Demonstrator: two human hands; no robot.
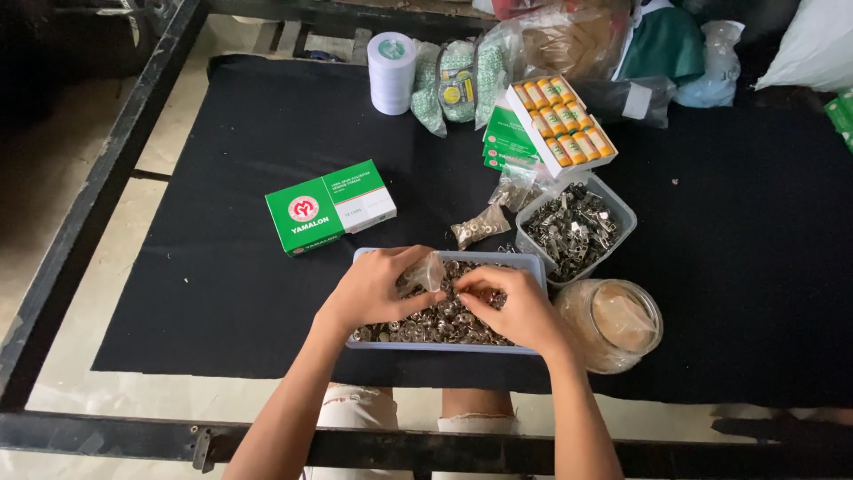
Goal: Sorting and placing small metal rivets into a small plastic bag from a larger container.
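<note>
Over the blue tray [533, 264] of metal rings [435, 324], my left hand [369, 289] pinching a small plastic bag [425, 271], my right hand [515, 307] closed on rings.

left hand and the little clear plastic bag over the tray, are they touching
Touching. The head view shows the left hand pinching the small clear bag between its fingers, above the blue tray of metal rings, with no gap visible.

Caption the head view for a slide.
Two bare hands, left hand holding a small clear plastic bag, right hand picking small metal rings from a pale-blue tray.
</note>
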